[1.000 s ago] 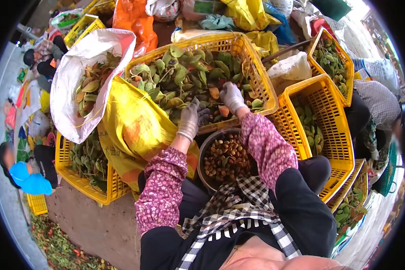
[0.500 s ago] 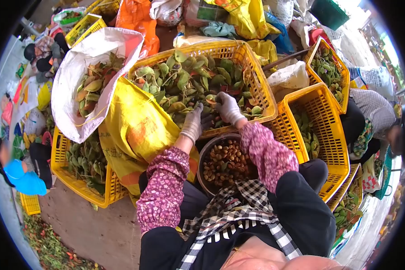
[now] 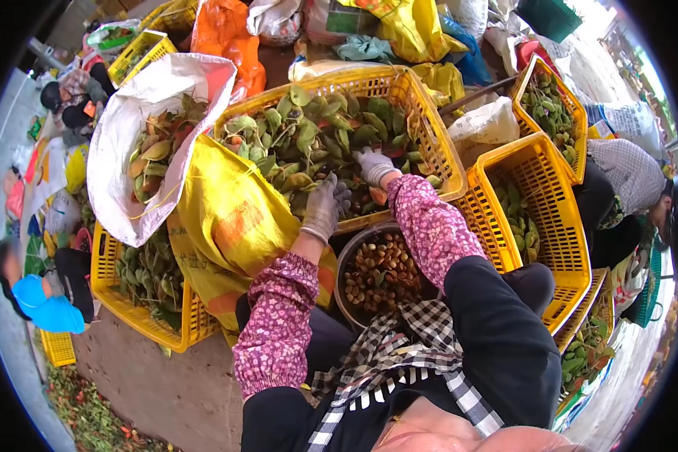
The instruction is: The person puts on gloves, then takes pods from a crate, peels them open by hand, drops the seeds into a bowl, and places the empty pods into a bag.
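Observation:
A large yellow basket (image 3: 448, 169) holds green, partly reddish pods and leaves (image 3: 305, 135). My left hand (image 3: 324, 207), in a grey-white glove, is at its near edge over the pods, fingers apart, with nothing visible in them. To its right, my right hand (image 3: 374, 166), gloved too, reaches down among the pods; its fingertips are partly hidden there. An orange-red piece (image 3: 378, 196) lies just below that hand. Close to my lap, a round metal bowl (image 3: 342, 282) contains many small brown nuts or seeds (image 3: 384, 271).
An open white sack (image 3: 113, 166) of pods and a yellow sack (image 3: 233, 218) stand left, above another yellow basket (image 3: 196, 324). More yellow baskets (image 3: 569, 241) are at the right. A person in blue (image 3: 45, 301) sits far left; another person (image 3: 629, 173) bends at the right.
My right hand has moved away from my left hand's fingertips, up and deeper into the pods. My left hand's fingers have spread a little.

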A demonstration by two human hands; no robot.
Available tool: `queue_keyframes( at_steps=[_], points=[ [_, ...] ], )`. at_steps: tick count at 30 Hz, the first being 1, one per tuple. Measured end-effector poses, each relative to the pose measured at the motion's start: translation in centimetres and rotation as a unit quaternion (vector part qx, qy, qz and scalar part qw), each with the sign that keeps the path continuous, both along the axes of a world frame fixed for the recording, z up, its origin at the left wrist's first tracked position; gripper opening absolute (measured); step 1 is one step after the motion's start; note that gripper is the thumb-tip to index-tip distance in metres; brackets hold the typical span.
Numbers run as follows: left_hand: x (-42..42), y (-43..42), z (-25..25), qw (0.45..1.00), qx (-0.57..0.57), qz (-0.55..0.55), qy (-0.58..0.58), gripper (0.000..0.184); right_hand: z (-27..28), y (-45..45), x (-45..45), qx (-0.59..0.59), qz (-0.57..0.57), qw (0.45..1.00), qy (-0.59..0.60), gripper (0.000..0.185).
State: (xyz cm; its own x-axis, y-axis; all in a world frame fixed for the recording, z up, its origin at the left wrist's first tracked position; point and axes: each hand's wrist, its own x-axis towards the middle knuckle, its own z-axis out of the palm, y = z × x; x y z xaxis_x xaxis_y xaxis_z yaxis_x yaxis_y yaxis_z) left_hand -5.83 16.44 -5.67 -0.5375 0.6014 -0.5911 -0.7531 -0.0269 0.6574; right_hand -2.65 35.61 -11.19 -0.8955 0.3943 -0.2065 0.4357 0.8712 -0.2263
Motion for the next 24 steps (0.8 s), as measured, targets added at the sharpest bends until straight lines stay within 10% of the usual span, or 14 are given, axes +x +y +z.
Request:
queue_keyframes(
  at_steps=[11,15,20,24],
  points=[
    [0.6,0.5,0.1,0.999,0.012,-0.005,-0.033,0.044,4.0,-1.1,3.3,-0.284,-0.092,0.95,0.096,0.026],
    [0.1,0.8,-0.7,0.999,-0.021,-0.017,-0.037,0.059,6.9,-3.5,5.3,-0.449,-0.195,0.837,0.246,0.026],
    [1.1,1.4,0.6,0.973,0.155,-0.056,-0.164,0.062,11.2,-6.0,7.3,-0.134,-0.107,0.951,0.258,0.042],
    [2.0,2.5,0.4,0.975,0.215,-0.057,-0.017,0.053,11.5,-9.2,9.3,-0.286,-0.069,0.896,0.331,0.046]
  ],
)
